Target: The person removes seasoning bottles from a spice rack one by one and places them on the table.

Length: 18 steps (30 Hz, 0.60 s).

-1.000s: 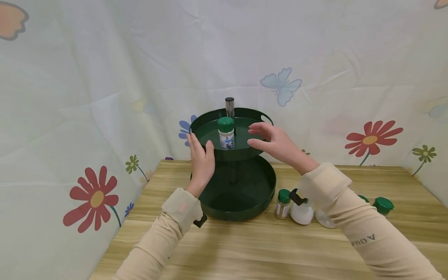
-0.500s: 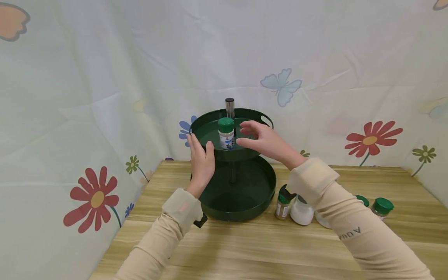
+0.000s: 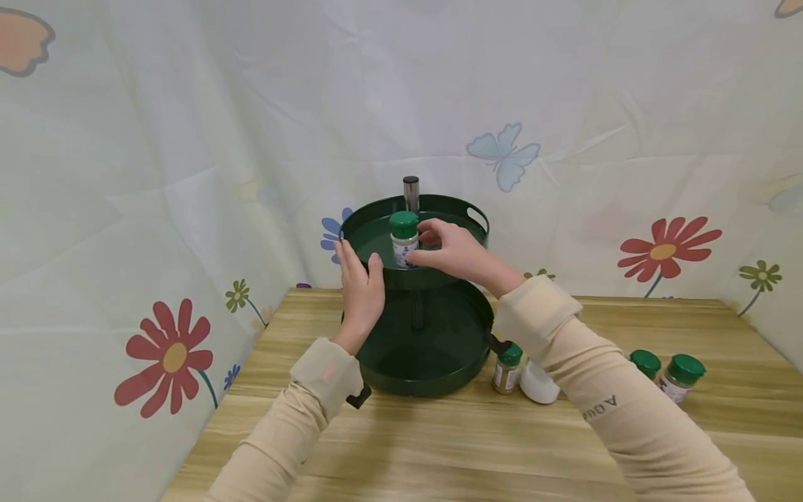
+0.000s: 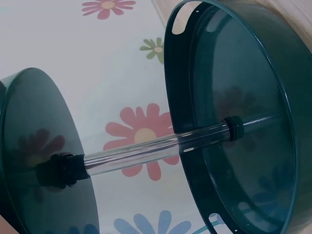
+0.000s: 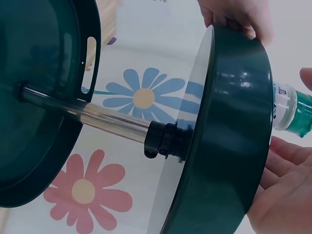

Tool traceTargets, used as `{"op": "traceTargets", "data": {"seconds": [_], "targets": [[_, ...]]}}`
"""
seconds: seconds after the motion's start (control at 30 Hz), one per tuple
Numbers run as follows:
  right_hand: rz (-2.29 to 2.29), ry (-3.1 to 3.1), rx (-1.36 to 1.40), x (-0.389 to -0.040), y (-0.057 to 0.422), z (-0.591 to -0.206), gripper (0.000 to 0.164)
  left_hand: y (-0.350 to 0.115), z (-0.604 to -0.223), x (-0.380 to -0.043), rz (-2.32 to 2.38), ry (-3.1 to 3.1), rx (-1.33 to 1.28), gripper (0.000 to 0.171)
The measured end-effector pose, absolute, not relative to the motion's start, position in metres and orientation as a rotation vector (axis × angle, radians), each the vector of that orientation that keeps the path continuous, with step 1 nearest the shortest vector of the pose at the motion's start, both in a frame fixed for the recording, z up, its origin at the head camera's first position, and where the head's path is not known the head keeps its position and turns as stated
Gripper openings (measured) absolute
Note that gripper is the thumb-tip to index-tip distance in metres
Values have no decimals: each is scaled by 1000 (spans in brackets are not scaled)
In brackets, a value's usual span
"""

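A two-tier dark green round tray stand (image 3: 426, 279) stands on the table. On its upper tier, near the front, a spice jar (image 3: 404, 238) with a green cap and printed label stands upright. My left hand (image 3: 362, 293) rests against the upper tier's left front side, its fingers extended. My right hand (image 3: 454, 249) reaches over the upper tier's right side, its fingers loosely curved around the jar's right side. In the head view its thumb overlaps the label. In the right wrist view the spice jar (image 5: 290, 109) stands between thumb and fingers, with gaps showing.
Right of the stand are a green-capped spice jar (image 3: 505, 368) and a jar with white contents (image 3: 539, 382), partly behind the right sleeve. Farther right stand two more green-capped jars (image 3: 682, 376). A flower-print curtain (image 3: 251, 139) hangs behind the wooden table (image 3: 401, 446).
My right hand has moved left across the upper tier, up to the spice jar. The left hand and the stand keep their places. More of the jars at the right shows beyond the sleeve.
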State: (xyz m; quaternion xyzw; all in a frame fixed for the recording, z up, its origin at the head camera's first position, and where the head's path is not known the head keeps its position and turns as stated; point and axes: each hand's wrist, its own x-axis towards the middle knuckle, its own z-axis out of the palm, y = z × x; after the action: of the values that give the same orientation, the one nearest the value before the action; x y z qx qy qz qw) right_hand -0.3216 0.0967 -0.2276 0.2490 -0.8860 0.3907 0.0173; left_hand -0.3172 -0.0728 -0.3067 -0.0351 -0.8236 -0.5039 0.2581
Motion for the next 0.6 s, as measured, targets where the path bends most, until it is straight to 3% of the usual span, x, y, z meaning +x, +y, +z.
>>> {"op": "traceTargets", "data": {"seconds": [0.6], "targets": [[1125,-2745,674,-327,77,-231,44,-73,-307,-316,-1350,-2222,-103,66]]}}
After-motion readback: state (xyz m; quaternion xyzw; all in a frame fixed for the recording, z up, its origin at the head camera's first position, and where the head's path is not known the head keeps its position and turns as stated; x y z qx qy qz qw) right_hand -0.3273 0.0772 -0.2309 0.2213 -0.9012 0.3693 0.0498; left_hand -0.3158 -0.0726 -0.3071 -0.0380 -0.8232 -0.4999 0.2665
